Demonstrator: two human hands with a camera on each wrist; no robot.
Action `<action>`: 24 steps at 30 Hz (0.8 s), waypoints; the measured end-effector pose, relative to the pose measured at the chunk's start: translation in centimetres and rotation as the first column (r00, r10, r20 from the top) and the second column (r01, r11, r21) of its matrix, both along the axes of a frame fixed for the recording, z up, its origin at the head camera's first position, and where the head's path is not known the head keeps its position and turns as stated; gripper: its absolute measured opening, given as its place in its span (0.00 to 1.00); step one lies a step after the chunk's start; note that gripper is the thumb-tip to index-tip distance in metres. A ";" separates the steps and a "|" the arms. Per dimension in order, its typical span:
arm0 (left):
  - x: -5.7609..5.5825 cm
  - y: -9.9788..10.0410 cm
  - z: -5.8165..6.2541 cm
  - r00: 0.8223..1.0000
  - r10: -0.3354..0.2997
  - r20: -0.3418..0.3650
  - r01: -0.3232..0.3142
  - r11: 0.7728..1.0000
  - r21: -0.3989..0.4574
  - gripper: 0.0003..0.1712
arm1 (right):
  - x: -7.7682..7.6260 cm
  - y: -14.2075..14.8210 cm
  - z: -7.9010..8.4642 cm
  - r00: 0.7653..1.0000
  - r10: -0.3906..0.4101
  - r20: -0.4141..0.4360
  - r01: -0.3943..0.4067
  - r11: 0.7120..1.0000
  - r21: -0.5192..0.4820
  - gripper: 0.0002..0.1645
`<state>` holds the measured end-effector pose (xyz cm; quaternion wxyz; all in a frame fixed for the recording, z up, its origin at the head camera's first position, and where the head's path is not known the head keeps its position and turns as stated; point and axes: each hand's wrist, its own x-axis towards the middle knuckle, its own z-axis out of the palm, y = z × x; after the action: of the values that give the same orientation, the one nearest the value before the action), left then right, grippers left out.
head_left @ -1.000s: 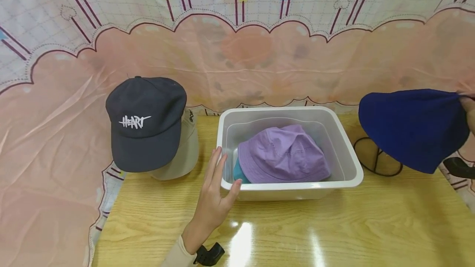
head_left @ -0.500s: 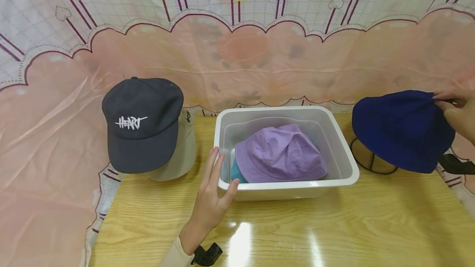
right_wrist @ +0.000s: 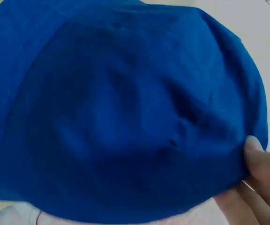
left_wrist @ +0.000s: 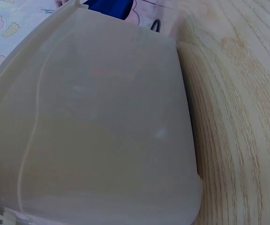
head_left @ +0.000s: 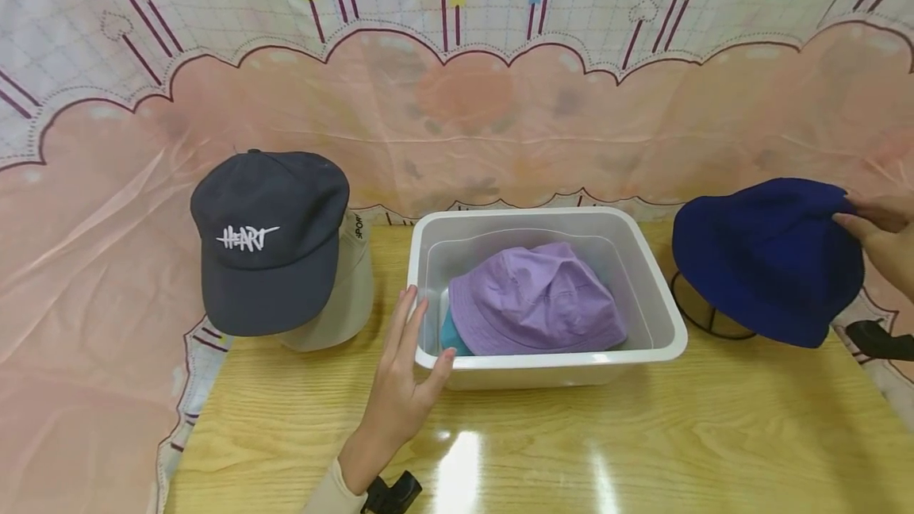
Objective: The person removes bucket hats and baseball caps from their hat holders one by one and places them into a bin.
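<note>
Charcoal fabric baseball cap with a curved brim (head_left: pixel 267 248): large white lettering (head_left: pixel 247 239) on the crown front, reads "HEART", stylised capitals, long stroke through it. Pale beige cap partly hidden behind it (head_left: pixel 353 284): small dark lettering (head_left: pixel 359 226) turned sideways near its upper right edge, "SPOR" readable, end of the word unclear.

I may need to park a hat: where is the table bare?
The widest bare patch is the table in front of the bin, right of the left hand. Another lies left of that hand, in front of the dark cap. It is crowded between bin and blue hat, where a wire ring sits, and tight between beige cap and bin.
</note>
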<state>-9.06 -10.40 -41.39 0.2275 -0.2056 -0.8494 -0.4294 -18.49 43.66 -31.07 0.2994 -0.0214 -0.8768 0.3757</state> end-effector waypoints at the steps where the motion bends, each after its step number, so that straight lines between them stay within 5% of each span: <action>1: 0.0 0.0 0.0 1.000 0.000 0.001 0.000 1.000 0.000 0.39 | -0.1 -0.1 0.0 0.999 0.002 -0.045 -0.003 1.000 -0.024 0.24; 5: 0.0 0.0 0.0 1.000 0.001 -0.002 -0.001 1.000 -0.002 0.38 | -0.6 -0.7 0.5 0.984 -0.016 -0.175 0.019 1.000 0.017 0.31; 9: 0.0 0.0 0.0 1.000 -0.002 -0.010 0.002 1.000 0.000 0.38 | -0.8 -0.9 1.3 0.989 -0.097 -0.109 0.111 0.984 0.138 0.19; 13: 0.0 0.1 0.0 1.000 -0.005 -0.012 0.005 1.000 0.000 0.38 | -1.3 -0.7 1.9 1.000 0.008 0.010 -0.010 0.982 0.189 0.09; 16: 0.0 0.2 0.0 1.000 -0.008 -0.017 0.008 1.000 0.001 0.38 | -1.7 -0.5 2.1 0.994 0.111 0.021 -0.113 0.967 0.230 0.07; 19: -0.1 0.2 0.1 1.000 -0.014 -0.020 0.014 1.000 -0.001 0.38 | -2.0 -0.4 2.3 0.991 0.129 0.027 -0.132 0.957 0.257 0.03; 22: -0.1 0.2 0.1 1.000 -0.010 -0.016 0.010 1.000 -0.009 0.38 | -2.2 -0.2 2.6 0.990 0.113 0.085 -0.134 0.943 0.304 0.12; 24: -0.1 0.1 0.1 1.000 -0.007 -0.016 0.007 1.000 -0.008 0.38 | -2.4 0.0 2.8 0.985 0.113 0.127 -0.156 0.902 0.403 0.21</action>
<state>-9.12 -10.27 -41.33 0.2319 -0.2129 -0.8486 -0.4252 -20.94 43.64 -28.25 0.2260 0.0839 -0.9495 0.2008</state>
